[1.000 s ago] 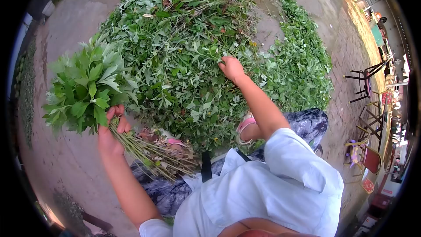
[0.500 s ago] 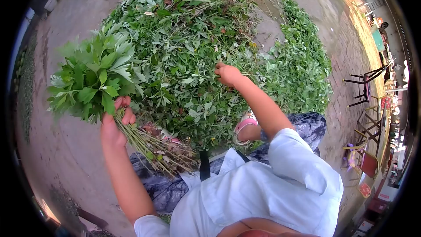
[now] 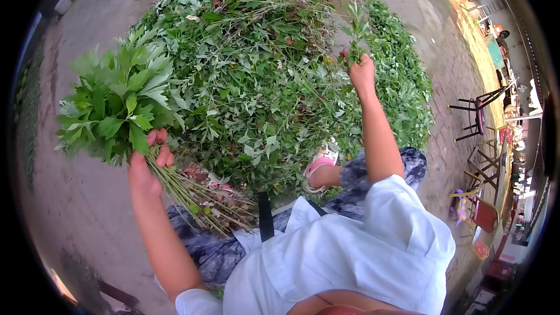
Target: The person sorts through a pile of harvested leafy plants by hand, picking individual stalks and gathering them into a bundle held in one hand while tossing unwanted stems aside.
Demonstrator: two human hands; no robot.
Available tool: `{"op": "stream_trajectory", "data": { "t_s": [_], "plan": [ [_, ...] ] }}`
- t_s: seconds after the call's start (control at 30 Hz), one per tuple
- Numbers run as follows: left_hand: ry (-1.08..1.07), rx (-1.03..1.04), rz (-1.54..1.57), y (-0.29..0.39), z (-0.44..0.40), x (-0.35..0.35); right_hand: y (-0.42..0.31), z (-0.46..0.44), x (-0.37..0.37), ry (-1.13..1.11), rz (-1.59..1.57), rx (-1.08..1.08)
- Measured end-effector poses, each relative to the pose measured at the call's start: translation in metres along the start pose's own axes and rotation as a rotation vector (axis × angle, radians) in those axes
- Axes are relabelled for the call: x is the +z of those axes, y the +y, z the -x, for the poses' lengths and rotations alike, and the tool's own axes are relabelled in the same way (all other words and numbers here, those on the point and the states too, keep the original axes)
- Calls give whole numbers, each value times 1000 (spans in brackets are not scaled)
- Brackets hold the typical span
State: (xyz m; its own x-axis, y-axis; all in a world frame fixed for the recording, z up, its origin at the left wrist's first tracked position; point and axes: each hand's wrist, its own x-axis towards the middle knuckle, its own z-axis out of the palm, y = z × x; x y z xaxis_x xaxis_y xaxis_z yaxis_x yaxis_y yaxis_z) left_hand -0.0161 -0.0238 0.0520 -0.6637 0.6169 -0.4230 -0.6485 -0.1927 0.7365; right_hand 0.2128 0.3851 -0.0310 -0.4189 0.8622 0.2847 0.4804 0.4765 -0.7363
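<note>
Your left fingers (image 3: 164,155) curl closely around a leafy bundle (image 3: 116,105); your right fingers (image 3: 364,59) pinch a green sprig (image 3: 357,29).

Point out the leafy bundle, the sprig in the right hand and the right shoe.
Leafy bundle (image 3: 121,102), head view: middle of its leaves.
Sprig (image 3: 357,28), head view: leaves of its upper part.
Right shoe (image 3: 320,164), head view: its pink band.

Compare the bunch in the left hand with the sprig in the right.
Size: the bunch is broad and full; the sprig is small and slim.
Pose: the bunch slants to the picture's upper left; the sprig points nearly straight up.
Shared: both green, leafy, held by hand.
</note>
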Motion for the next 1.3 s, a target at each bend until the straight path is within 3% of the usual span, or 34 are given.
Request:
{"op": "stream_trajectory", "data": {
  "t_s": [0.03,0.1,0.13,0.17,0.23,0.27,0.57,0.63,0.83,0.9,1.03,1.13,1.23,1.3],
  "plan": [
    [-10,8,-4,0,0,0,12,2,-2,3,5,2],
    [4,2,-11,-1,-1,1,49,9,7,-76,547,-141],
    [23,1,-19,-2,-2,2,59,14,15,-272,403,48],
    [22,-1,-18,-2,-2,3,74,20,25,-331,325,63],
    [31,-7,-24,-3,-4,5,82,29,48,-513,65,397],
    [31,-7,-25,-3,-5,7,83,37,59,-395,448,178],
    [42,-7,-68,-5,-11,10,63,65,114,-486,589,304],
    [24,-13,-60,-5,-13,8,53,74,118,-491,580,270],
    [64,-2,-45,-4,-10,4,-60,125,84,-845,-3,-404],
    [58,5,-43,-3,-9,1,-104,136,52,-997,-209,-417],
    [77,36,-24,-2,-7,-7,-146,131,10,-968,-442,-422],
    [76,34,21,1,-3,-21,-181,127,-6,-772,-303,-585],
    [156,30,105,-2,-6,-53,-245,124,1,-544,-141,-574],
    [19,52,75,5,3,-55,-297,125,15,-379,-98,-635]
  ]
}}
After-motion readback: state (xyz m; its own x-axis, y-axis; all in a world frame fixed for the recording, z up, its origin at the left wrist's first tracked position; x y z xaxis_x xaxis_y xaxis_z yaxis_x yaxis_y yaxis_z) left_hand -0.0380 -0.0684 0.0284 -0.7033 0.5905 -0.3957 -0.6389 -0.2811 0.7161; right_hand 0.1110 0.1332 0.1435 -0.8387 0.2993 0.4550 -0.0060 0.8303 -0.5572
